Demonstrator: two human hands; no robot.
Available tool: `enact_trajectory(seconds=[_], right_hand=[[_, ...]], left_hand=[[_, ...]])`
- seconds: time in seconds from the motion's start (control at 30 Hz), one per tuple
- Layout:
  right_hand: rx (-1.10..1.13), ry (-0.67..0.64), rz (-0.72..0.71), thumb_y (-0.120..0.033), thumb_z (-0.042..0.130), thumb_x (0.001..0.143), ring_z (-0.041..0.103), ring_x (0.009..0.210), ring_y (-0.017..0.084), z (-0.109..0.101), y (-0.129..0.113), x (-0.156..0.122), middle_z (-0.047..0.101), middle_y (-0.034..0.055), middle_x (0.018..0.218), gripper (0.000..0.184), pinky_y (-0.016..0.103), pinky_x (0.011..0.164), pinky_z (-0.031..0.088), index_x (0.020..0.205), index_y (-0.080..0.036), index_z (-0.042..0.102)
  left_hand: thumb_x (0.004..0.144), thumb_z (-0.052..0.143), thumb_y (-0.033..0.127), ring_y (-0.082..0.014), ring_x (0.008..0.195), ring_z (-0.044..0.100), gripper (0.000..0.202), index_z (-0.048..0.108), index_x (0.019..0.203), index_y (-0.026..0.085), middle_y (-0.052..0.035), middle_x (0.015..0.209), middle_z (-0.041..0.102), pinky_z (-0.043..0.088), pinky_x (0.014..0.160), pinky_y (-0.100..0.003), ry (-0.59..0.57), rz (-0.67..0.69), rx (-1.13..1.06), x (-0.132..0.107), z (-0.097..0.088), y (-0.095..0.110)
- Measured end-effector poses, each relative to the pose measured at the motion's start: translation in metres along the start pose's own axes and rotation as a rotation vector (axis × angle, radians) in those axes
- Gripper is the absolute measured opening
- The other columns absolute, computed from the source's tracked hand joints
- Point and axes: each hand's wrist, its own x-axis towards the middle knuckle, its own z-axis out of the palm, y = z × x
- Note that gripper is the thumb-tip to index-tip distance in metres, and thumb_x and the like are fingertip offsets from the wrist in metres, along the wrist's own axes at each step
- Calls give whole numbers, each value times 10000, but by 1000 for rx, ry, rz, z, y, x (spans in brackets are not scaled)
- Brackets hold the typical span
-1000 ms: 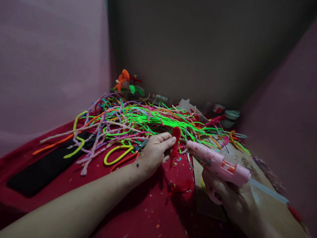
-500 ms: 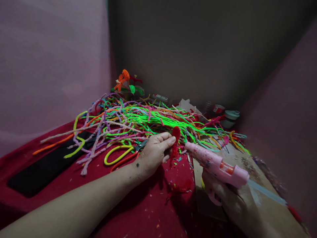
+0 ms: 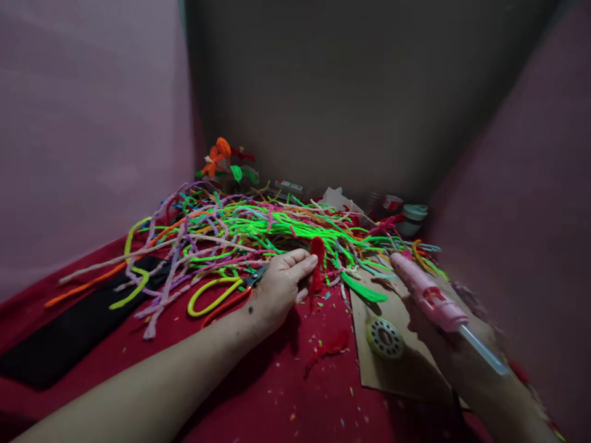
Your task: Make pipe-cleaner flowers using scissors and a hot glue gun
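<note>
Between the thumb and fingers of my left hand (image 3: 285, 284) is a red fuzzy petal (image 3: 317, 253), held upright with a thin red tail hanging below it. My right hand (image 3: 446, 351) is wrapped round a pink glue gun (image 3: 429, 292), its nozzle pointing up and left, with a clear glue stick (image 3: 482, 349) sticking out of its back end. Scissors (image 3: 215, 298) with yellow and red handles lie beside my left wrist. Another red fuzzy piece (image 3: 330, 351) rests on the red cloth (image 3: 258, 381) between my arms.
A heap of coloured pipe cleaners (image 3: 277, 224) spreads across the back. Orange flowers (image 3: 219, 154) stand behind it. On the right, cardboard (image 3: 369, 369) carries a round tape roll (image 3: 385, 337) and a green leaf (image 3: 364, 288). A black cloth (image 3: 69, 326) lies at left; a lidded tub (image 3: 414, 218) stands back right.
My right hand has drawn the glue gun to the right, away from the red petal, uncovering the tape roll and green leaf. The view has shifted slightly; my left hand still pinches the petal.
</note>
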Motion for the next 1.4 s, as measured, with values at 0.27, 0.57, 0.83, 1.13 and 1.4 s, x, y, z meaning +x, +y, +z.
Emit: enact_trajectory(seconds=[0.27,0.57,0.83,1.13,1.4], right_hand=[[-747,-99,166,-376,402,840,636,798,277,-40,65,-42,636,143,978,364,345,594,469,1079,-155,565],[-737,-319,416,-344,405,801,600,711,218,-60,79,-54,584,65,800,249,311,622,426,849,-187,593],[-688,-62,205,-356,453,784,574,791,271,-46,25,-43,578,119,864,254,361,646,441,912,-167,565],[-398,-390,-4,-287,630,738,564,936,291,59,-59,-15,574,171,1054,302,394,767,464,989,-125,584],[-167,-440,28,-167,547,767,501,597,157,53,-42,-14,577,29,669,68,282,542,383,703,-180,526]], left_hand=[[770,583,303,-2,305,269,310,416,557,153,88,421,361,161,331,-146,-3,-22,51,-4,3,3],[785,562,282,0,311,271,288,423,571,148,89,428,361,163,343,-142,-7,-17,80,-6,7,1],[805,542,281,-8,313,295,299,420,564,152,84,414,375,195,349,-149,-26,16,96,-6,5,-3],[811,533,274,-7,307,276,284,415,581,157,91,420,356,171,336,-150,-46,37,53,-7,6,-2],[811,536,298,-7,316,274,284,426,592,155,90,427,348,182,335,-148,-69,15,25,-7,4,-3]])
